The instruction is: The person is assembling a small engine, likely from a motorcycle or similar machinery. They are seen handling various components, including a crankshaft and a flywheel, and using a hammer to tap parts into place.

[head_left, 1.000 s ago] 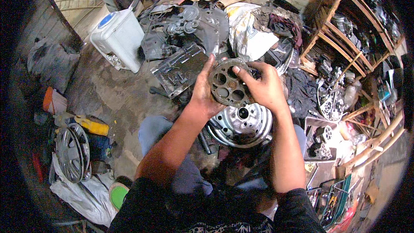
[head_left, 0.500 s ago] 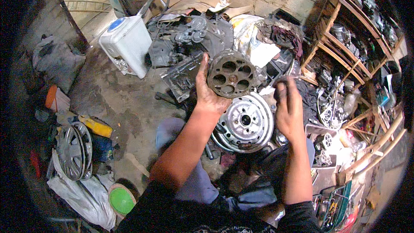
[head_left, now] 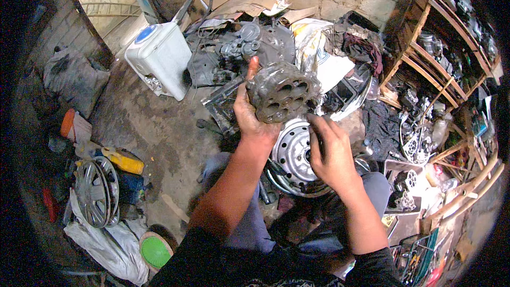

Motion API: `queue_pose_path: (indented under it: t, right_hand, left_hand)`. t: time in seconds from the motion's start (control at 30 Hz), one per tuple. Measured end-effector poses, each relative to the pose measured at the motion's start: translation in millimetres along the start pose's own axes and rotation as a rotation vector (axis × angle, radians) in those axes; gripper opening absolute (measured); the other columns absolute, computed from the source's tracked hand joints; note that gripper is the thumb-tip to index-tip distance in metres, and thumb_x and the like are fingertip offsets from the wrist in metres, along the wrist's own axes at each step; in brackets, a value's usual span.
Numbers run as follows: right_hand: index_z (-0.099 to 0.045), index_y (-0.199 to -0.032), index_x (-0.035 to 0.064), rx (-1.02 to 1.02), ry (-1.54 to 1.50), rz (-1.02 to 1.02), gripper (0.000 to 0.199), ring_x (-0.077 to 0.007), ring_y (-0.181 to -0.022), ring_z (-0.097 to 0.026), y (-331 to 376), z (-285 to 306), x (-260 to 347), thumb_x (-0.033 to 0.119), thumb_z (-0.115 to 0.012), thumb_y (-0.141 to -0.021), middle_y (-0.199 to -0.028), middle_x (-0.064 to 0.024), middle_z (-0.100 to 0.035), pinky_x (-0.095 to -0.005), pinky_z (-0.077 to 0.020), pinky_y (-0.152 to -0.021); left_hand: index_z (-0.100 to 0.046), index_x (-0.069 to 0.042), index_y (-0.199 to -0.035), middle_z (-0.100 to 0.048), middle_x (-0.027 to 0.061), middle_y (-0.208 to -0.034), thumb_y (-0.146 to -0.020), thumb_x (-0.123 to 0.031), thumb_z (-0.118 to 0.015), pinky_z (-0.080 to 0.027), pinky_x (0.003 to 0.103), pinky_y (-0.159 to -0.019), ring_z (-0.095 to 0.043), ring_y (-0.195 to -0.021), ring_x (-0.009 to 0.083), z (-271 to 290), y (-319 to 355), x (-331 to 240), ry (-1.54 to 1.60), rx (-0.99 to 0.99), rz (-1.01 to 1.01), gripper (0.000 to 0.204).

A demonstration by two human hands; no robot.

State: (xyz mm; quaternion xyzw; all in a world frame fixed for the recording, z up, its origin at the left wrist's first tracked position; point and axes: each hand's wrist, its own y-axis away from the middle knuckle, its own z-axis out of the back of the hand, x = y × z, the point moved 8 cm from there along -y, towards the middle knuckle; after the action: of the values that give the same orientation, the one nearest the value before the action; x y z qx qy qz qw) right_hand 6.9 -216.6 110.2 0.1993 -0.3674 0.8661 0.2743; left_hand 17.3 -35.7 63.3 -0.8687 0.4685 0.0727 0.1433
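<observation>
In my left hand [head_left: 249,109] is a greasy round metal cylinder block [head_left: 284,93] with several round bores. The fingers pass beneath and behind it, the thumb stands up along its left side, and the block leans with its bored face tipped. Just below its right edge is my right hand [head_left: 337,154], fingers bent and thumb apart, with nothing visible between them. Whether its fingertips touch the block I cannot make out. Under both hands, between my knees, lies a silver steel wheel rim [head_left: 292,154], partly covered by the right hand.
A white plastic jerrycan [head_left: 159,58] stands at the far left, beside piled greasy engine parts [head_left: 244,42]. Wheel covers [head_left: 95,191] and a yellow bottle [head_left: 125,160] lie to the left. Wooden shelves [head_left: 419,64] of metal parts and a toolbox [head_left: 417,255] are on the right.
The cylinder block has tipped, so its bored face shows at a slant. My right hand has come left and closer to it, with its fingers now bent.
</observation>
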Motion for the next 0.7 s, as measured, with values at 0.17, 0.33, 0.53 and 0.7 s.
queue_pose_path:
  t: [0.17, 0.33, 0.53, 0.7]
  right_hand:
    - [-0.054, -0.091, -0.0029, 0.026, -0.083, -0.052, 0.008, -0.0484, -0.08, -0.061, -0.1, -22.8, 1.0, -0.003, -0.062, -0.09, -0.085, -0.0249, -0.063, -0.0449, -0.049, -0.068]
    - [-0.057, -0.093, -0.0015, -0.09, 0.002, 0.091, 0.01, -0.0431, -0.073, -0.061, -8.0, -33.2, 12.4, -0.001, -0.066, -0.088, -0.081, -0.0223, -0.062, -0.0457, -0.0483, -0.064]
    - [-0.065, -0.101, 0.0042, -0.152, 0.227, 0.151, 0.032, -0.0368, -0.068, -0.062, -5.1, -43.8, 20.3, 0.001, -0.071, -0.07, -0.076, -0.0146, -0.062, -0.0472, -0.0496, -0.061]
    - [-0.07, -0.094, 0.0013, -0.039, 0.105, -0.031, 0.016, -0.0384, -0.07, -0.066, -5.6, -56.5, 12.8, 0.002, -0.068, -0.079, -0.073, -0.0176, -0.066, -0.0445, -0.0504, -0.061]
  left_hand:
    - [-0.052, -0.019, -0.139, -0.066, 0.0141, -0.127, -0.105, -0.035, -0.047, -0.052, 0.056, -0.1, -0.066, -0.111, 0.0357, 20.6, -3.5, -5.5, -0.034, -0.099, -0.032, 0.039]
    - [-0.058, -0.02, -0.128, -0.065, 0.0113, -0.122, -0.101, -0.025, -0.048, -0.053, 0.052, -0.097, -0.064, -0.111, 0.0317, 25.0, -1.3, -14.6, -0.099, -0.181, -0.074, 0.029]
    - [-0.063, -0.013, -0.117, -0.071, 0.0116, -0.11, -0.098, -0.026, -0.053, -0.057, 0.048, -0.09, -0.069, -0.099, 0.0309, 49.5, -11.7, -18.3, -0.09, -0.218, -0.113, 0.026]
    - [-0.063, -0.014, -0.114, -0.069, 0.0098, -0.11, -0.094, -0.023, -0.055, -0.055, 0.046, -0.09, -0.067, -0.1, 0.029, 51.3, -6.2, -23.8, -0.166, -0.221, -0.21, 0.024]
